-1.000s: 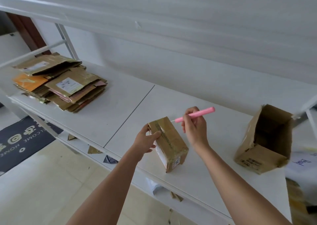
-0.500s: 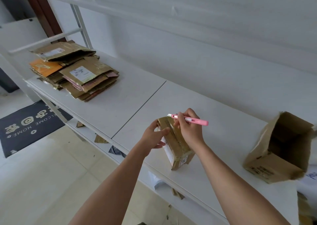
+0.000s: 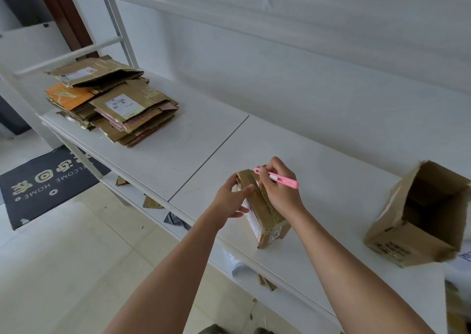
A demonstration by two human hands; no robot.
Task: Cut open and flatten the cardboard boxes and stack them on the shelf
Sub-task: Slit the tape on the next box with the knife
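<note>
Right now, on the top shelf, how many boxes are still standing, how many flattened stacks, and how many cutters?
Standing boxes: 2, the taped small box and the open box
Flattened stacks: 1, the flattened pile
Cutters: 1, the pink cutter
Total: 4

We see soft, even daylight, bright without harshness, perhaps coming from about 9 o'clock, though we cannot fix its source. Shadows under the flattened stack point(image 3: 112, 101) and the small box point(image 3: 265, 211) are faint and short. Tape on the cardboard gives a mild sheen. Wide-angle bending curves the shelf point(image 3: 178, 150) toward the edges, and the picture softens slightly at 3 o'clock.
</note>
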